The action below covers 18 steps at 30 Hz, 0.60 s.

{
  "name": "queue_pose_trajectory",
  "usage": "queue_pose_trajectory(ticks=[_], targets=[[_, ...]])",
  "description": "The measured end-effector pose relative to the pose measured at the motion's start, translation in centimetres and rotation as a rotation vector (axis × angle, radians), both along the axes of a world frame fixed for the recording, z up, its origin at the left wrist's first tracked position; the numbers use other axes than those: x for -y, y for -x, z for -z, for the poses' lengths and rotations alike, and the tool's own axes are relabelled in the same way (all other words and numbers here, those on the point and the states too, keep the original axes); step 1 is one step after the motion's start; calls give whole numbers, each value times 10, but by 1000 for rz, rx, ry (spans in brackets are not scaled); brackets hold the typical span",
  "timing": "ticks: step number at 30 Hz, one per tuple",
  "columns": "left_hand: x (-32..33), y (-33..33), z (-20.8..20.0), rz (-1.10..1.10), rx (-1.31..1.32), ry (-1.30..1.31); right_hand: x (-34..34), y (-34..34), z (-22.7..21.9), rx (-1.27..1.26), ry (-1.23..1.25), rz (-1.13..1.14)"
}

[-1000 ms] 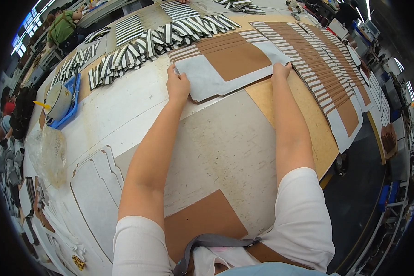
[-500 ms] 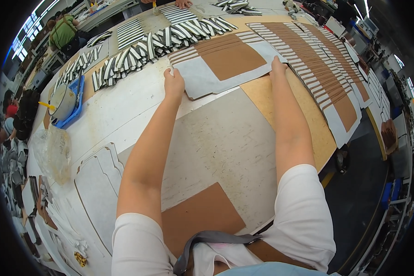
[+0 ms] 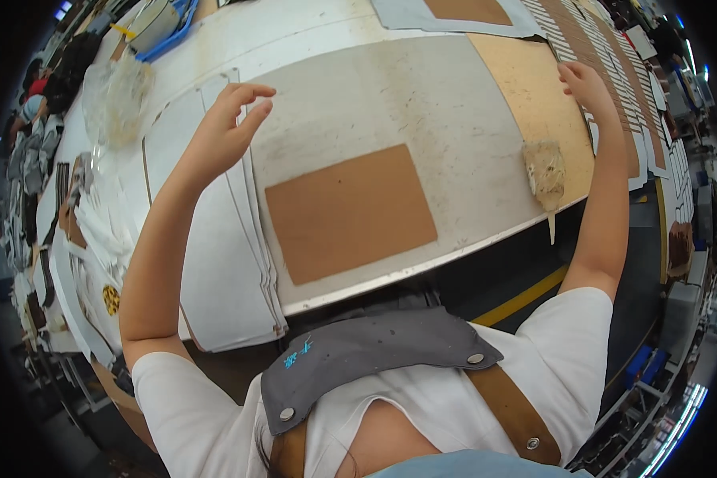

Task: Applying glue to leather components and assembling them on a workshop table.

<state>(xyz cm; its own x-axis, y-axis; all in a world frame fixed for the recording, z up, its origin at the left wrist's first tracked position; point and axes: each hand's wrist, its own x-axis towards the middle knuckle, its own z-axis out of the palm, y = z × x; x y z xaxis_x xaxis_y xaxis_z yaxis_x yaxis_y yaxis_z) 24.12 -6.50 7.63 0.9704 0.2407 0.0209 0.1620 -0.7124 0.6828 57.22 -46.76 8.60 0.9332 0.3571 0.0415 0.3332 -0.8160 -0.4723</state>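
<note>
My left hand is raised over a stack of white panels at the table's left, fingers apart and nothing in them. My right hand is at the right, beside the striped brown-and-white panels; its fingers are loosely curled and apart, with nothing visible between them. A brown rectangular sheet lies flat on the grey board between my arms. At the far side rests a white-edged panel with a brown patch, cut off by the frame's top.
A glue-crusted brush-like tool lies on the tan board, its tip past the table's edge. A white pot sits in a blue tray at far left. Near it is a clear plastic bag.
Both my hands have let go of the panel with the brown patch. They have drawn back and spread apart. The view has tilted down, showing the whole brown sheet and the brush-like tool.
</note>
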Motion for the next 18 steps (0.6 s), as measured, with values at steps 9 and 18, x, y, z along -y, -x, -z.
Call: queue_pose_trajectory(ticks=[9,18], targets=[[71,113,28,137,-116,-121,13,117,26,-373,323,149],[92,132,64,12,45,-377,-5,153,22,-256,45,-91]])
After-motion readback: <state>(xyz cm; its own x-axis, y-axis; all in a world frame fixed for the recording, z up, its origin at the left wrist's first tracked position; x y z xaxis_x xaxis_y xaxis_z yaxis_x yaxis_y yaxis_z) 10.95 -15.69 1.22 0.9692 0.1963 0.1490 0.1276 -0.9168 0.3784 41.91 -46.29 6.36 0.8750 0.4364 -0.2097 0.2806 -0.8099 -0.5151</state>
